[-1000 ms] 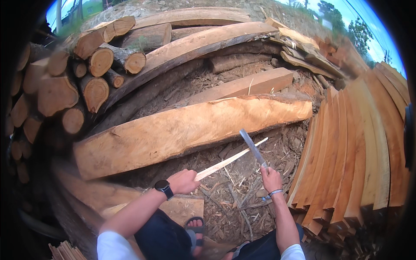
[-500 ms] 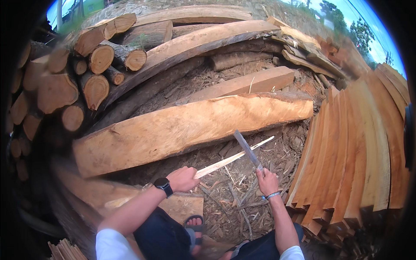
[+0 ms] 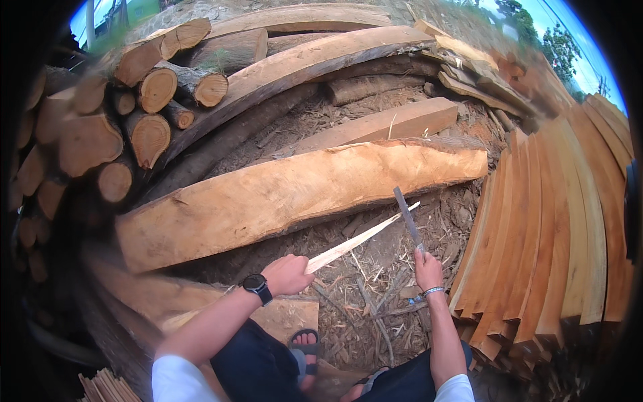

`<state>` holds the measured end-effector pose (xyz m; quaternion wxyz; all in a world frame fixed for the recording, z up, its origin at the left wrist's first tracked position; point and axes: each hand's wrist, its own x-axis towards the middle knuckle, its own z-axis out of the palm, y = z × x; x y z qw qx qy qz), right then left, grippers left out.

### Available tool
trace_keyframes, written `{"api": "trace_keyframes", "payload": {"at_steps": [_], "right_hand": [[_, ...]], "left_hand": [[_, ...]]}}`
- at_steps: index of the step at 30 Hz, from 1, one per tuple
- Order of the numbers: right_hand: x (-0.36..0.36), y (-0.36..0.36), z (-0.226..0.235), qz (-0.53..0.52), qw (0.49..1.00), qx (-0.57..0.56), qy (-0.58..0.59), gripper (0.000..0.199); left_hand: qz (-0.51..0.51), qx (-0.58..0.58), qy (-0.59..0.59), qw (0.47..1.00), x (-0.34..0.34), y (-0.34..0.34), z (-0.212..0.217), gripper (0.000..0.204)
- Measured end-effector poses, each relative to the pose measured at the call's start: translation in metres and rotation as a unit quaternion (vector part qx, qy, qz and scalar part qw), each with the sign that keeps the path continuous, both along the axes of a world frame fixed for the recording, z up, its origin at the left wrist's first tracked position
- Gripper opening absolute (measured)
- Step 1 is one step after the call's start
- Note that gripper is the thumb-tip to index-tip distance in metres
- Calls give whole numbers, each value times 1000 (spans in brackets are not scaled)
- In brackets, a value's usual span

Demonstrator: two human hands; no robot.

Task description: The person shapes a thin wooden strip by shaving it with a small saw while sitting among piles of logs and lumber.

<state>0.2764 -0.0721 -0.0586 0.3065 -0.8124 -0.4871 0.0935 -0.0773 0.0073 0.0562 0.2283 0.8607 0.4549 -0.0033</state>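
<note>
My left hand [image 3: 287, 273], below a dark wristwatch, is closed around the thick end of a pale, whittled wooden stick [image 3: 351, 245]. The stick points up and right and narrows to a sharp tip. In my right hand [image 3: 429, 269] is the handle of a long, straight grey knife [image 3: 408, 218], its blade angled up and to the left. Near the stick's tip the blade crosses it; whether they touch, I cannot tell. Just beyond both lies a big light-brown timber slab [image 3: 301, 191] with a rough bark edge.
Cut logs [image 3: 150, 137] are piled at the left. Long sawn boards [image 3: 529, 234] stack up on the right. Another plank [image 3: 284, 320] lies by my sandalled feet. Wood chips and twigs [image 3: 372, 308] cover the ground between. A long curved beam [image 3: 321, 59] runs across the back.
My right hand has shifted right and slightly up, carrying the knife toward the stick's tip, and the blade stands steeper. My left hand still holds the stick, nearly in place.
</note>
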Motion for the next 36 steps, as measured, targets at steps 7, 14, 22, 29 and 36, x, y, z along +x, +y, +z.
{"api": "trace_keyframes", "payload": {"at_steps": [7,14,22,29,36], "right_hand": [[-77,-12,14,148,989,-25,-10,55],[-86,-14,18,170,983,-54,-46,56],[-78,-7,33,140,989,-48,-2,56],[-63,0,46,91,995,-20,-43,55],[-59,0,39,80,995,-36,-40,60]], "left_hand": [[10,11,2,1000,4,6,-2,36],[-12,36,20,999,11,6,-11,38],[-21,58,18,998,18,0,-8,40],[-29,62,10,998,28,-1,-5,39],[-24,52,16,998,18,-3,-4,38]]}}
